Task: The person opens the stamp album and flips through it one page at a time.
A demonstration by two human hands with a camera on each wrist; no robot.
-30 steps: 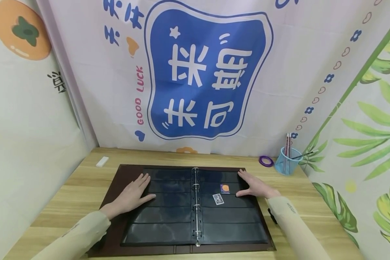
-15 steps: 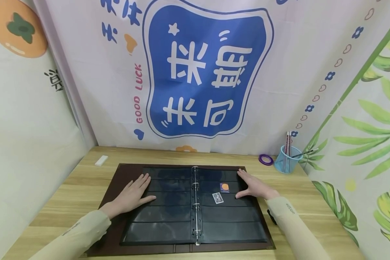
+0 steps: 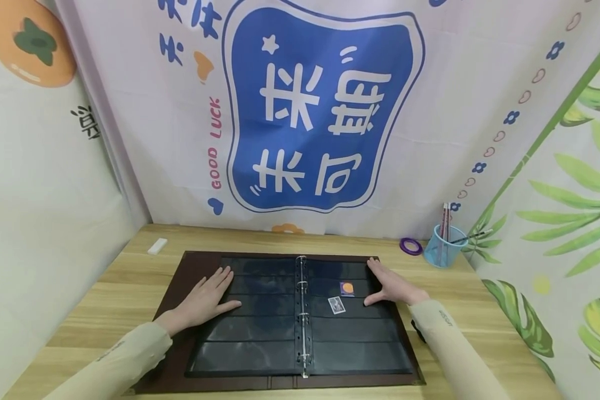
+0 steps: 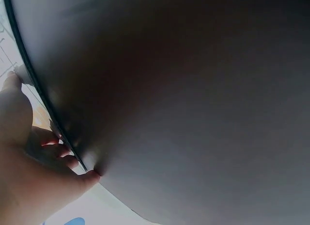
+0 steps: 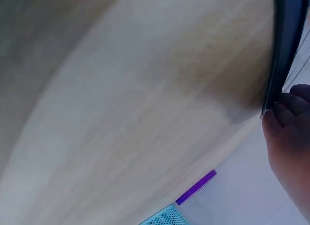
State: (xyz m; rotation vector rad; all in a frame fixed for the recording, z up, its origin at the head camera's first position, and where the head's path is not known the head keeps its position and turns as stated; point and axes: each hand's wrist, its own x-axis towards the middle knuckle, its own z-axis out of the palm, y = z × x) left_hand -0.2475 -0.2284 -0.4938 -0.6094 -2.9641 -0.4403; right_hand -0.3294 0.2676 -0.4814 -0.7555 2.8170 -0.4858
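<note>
A stamp album [image 3: 177, 339] with a dark brown cover lies open on the table, its black strip-pocket pages held by a metal ring spine [image 3: 303, 319]. On the right page are an orange-and-purple stamp [image 3: 347, 289] and, below it, a tilted black-and-white stamp [image 3: 336, 305]. My left hand [image 3: 205, 297] rests on the outer edge of the left page, fingers extended and thumb spread. Across from it, my right hand [image 3: 390, 282] rests on the right page's outer edge, thumb toward the stamps. In the right wrist view, its fingers [image 5: 286, 108] touch the album's dark edge.
Behind the album, a white block [image 3: 157, 246] lies at the table's left. A purple ring [image 3: 411, 246] and a light blue mesh pen cup [image 3: 444, 253] with pencils stand at the back right. A printed cloth [image 3: 325, 111] hangs along the table's far edge.
Both hands and the album keep their places. Only the head view shifts slightly.
</note>
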